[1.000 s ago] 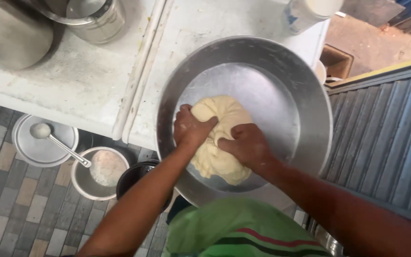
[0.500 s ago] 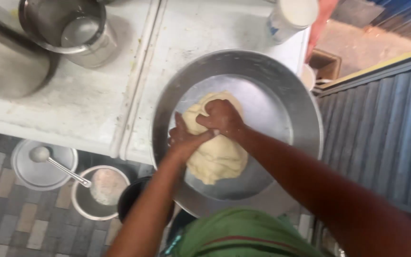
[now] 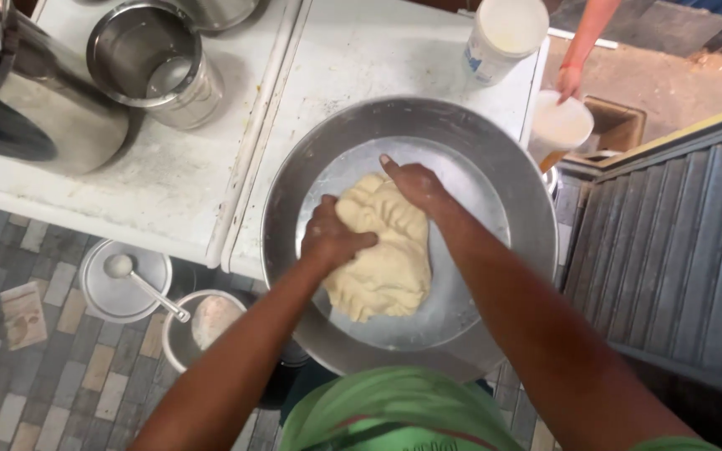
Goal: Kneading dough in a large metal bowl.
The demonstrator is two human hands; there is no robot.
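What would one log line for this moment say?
left hand: fist pressed on dough | right hand: on dough's far edge | dough: in metal basin | basin: on white table | beside: white tub

A white cylindrical tub [image 3: 501, 35], open at the top and bearing a small blue-and-white label [image 3: 473, 57] low on its left side, stands at the far right corner of the white table [image 3: 361, 67]. A flat, crumpled tan paper packet [image 3: 23, 314] lies on the tiled floor [image 3: 35, 392] at the near left, left of the round metal lid [image 3: 123, 280] with a ladle on it. No signs or screens appear.
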